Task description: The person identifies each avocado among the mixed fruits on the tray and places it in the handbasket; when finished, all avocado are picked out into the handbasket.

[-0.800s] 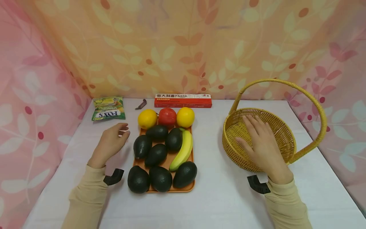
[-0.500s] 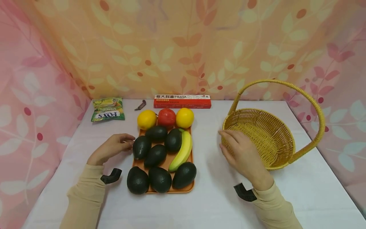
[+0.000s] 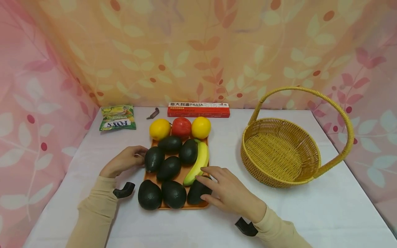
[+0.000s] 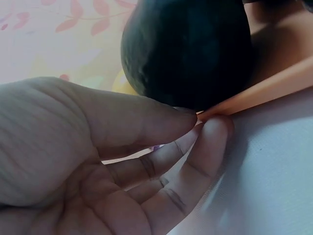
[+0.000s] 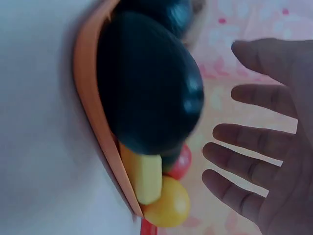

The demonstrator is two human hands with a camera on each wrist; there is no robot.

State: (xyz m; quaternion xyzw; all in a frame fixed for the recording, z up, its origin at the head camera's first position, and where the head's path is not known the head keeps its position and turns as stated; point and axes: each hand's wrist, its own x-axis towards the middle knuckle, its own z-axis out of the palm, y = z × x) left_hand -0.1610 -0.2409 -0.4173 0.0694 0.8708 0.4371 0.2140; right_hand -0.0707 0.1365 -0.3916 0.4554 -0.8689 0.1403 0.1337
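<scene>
Now left hand (image 3: 126,160) pinches tray (image 4: 274,91); right hand (image 3: 232,190) hovers, fingers spread.

Seven avocados (image 3: 169,168), two yellow fruits (image 3: 201,127); one banana (image 3: 200,162), red fruit (image 3: 181,126), tray (image 3: 184,171), basket (image 3: 274,155), box (image 3: 198,111), packet (image 3: 118,118)

Seen from the head, even, diffuse light falls around the tray (image 3: 184,171), glowing warm on the yellow curtain (image 3: 186,44) behind it; a soft shadow lies beside the left sleeve (image 3: 93,210), toward the tray. The left wrist view is dimmer and cooler, the avocado (image 4: 188,54) above the tray's rim sinking almost to black, creases on the left hand (image 4: 105,142) legible. In the right wrist view, blur softens the tray's edge, glare spots the near corner avocado (image 5: 149,83) on the tray, and the right hand (image 5: 293,156) facing it looks dusky.
</scene>
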